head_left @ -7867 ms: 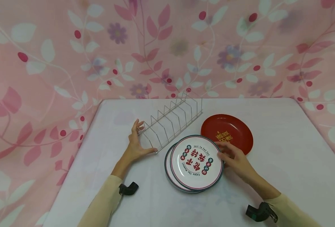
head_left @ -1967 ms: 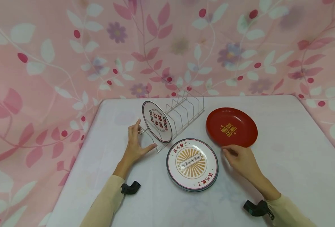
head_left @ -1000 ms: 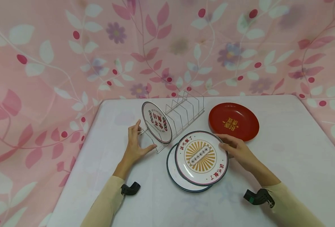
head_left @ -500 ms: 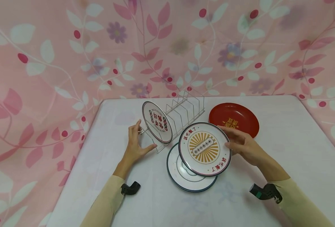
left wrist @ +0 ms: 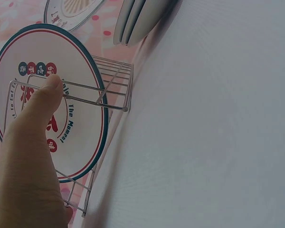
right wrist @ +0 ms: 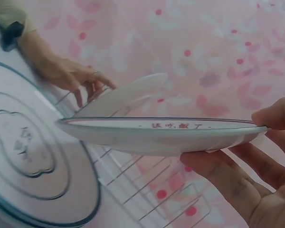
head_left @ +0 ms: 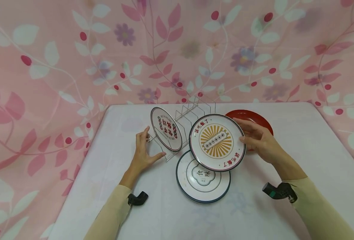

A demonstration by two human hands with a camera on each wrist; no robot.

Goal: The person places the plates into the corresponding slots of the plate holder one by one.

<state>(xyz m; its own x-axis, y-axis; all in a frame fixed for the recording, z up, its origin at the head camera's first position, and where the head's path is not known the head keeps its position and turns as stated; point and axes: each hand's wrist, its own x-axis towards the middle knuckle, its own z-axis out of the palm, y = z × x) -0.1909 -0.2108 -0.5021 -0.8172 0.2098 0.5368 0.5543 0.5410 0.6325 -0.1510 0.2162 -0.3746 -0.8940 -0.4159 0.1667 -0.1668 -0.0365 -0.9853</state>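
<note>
My left hand (head_left: pixel 144 151) holds the near end of a wire plate rack (head_left: pixel 172 155), thumb at one corner and fingers at the other. In the left wrist view, the thumb (left wrist: pixel 50 90) lies against the wire. A white plate with red lettering (head_left: pixel 166 130) stands tilted in the rack near that hand. Raised in my right hand (head_left: pixel 262 143) is a white plate with a yellow sunburst (head_left: pixel 217 143), its rim pinched between thumb on top and fingers underneath. This plate hides part of the rack and overlaps a blue-rimmed white plate (head_left: pixel 202 190) lying on the table.
Behind the right hand, a red plate (head_left: pixel 251 115) lies on the white-covered table (head_left: pixel 311 160), partly hidden. A pink floral cloth (head_left: pixel 177 50) hangs behind the table's back edge. Each forearm carries a black wrist camera.
The right hand took the sunburst plate off the stack and lifted it toward the rack, uncovering the plate below. Earlier the red-lettered plate went into the rack. The left hand stayed put.
</note>
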